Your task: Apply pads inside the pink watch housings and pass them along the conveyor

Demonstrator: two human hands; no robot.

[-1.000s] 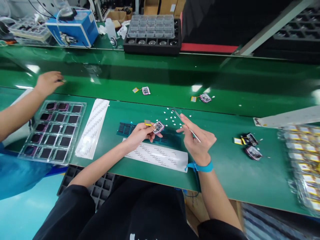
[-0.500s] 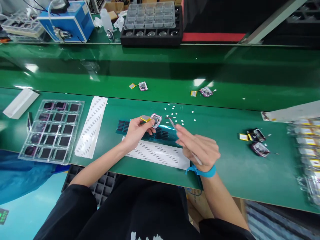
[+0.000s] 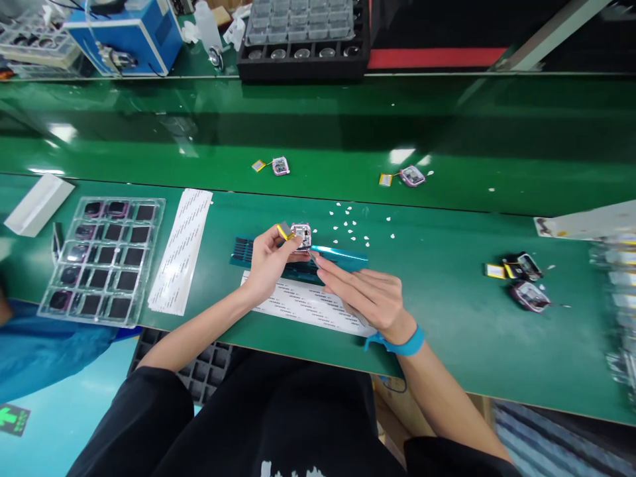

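My left hand (image 3: 268,266) is closed on a small open watch case (image 3: 301,232) with a pinkish rim and a circuit board inside. A yellow battery (image 3: 285,230) hangs from the case by the fingers. My right hand (image 3: 371,293) pinches slim tweezers (image 3: 313,256), whose tip is at the lower right edge of the case; most of their length is hidden by the hand. Beneath both hands lie a blue film strip (image 3: 348,258) with dark pieces and a white printed sheet (image 3: 318,305).
Small white stickers (image 3: 350,224) are scattered beyond my hands. More open cases lie on the green bench, including one back left (image 3: 280,166), one back right (image 3: 412,175) and one far right (image 3: 529,295). A clear tray (image 3: 130,318) and another printed sheet (image 3: 181,252) are at left.
My right hand has moved left, bringing the tweezers from beside the stickers to the watch case. My left hand has turned the case and shifted it slightly left.
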